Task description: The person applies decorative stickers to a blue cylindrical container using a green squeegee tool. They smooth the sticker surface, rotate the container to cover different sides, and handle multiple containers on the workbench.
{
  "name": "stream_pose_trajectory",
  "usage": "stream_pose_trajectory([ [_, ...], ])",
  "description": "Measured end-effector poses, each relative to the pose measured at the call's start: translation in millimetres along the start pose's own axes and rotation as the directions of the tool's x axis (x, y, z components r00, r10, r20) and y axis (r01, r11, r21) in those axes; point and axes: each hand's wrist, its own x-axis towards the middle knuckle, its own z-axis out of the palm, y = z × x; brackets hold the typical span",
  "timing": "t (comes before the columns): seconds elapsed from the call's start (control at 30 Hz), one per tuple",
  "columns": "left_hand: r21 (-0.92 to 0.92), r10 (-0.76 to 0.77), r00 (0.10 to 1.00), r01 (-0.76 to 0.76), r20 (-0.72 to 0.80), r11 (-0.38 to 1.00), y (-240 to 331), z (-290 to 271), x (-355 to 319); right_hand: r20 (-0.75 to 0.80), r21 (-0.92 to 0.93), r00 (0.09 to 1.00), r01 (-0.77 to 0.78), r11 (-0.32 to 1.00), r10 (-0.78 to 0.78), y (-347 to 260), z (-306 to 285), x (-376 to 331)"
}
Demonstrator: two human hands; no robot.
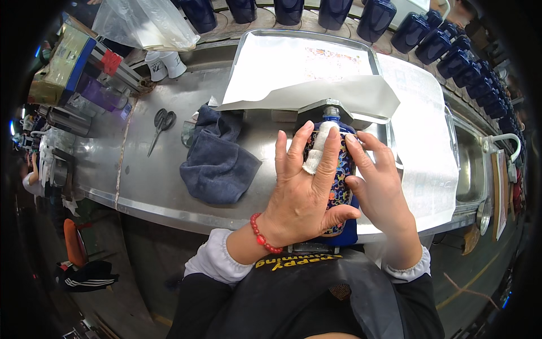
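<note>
A dark blue bottle with a colourful floral pattern lies on a stand at the worktop's front edge, its neck pointing away from me. My left hand rests over the patterned face, its fingers spread. One of its fingers wears a white cloth finger cover, and a red bead bracelet circles the wrist. Along the bottle's right edge, my right hand touches the pattern with its fingertips, fingers apart. Beyond the neck sits a dark angular metal fixture. Much of the pattern is hidden under my hands.
A dark blue-grey towel and black scissors lie left on the steel worktop. A tray with white sheets stands beyond the bottle. Several dark blue bottles line the far side. Right is a sink; white cups stand far left.
</note>
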Motion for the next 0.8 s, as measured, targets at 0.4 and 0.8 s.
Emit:
stream_pose_trajectory([
  [0.4,-0.028,-0.026,1.0,0.027,0.015,0.999,-3,3,-10,0.006,-0.011,1.0,0.005,1.0,-0.005,1,0,-1],
  [0.8,-0.207,-0.099,0.981,0.064,-0.165,0.976,-11,3,-18,0.006,-0.034,1.0,0.013,0.999,-0.013,-7,-6,3],
])
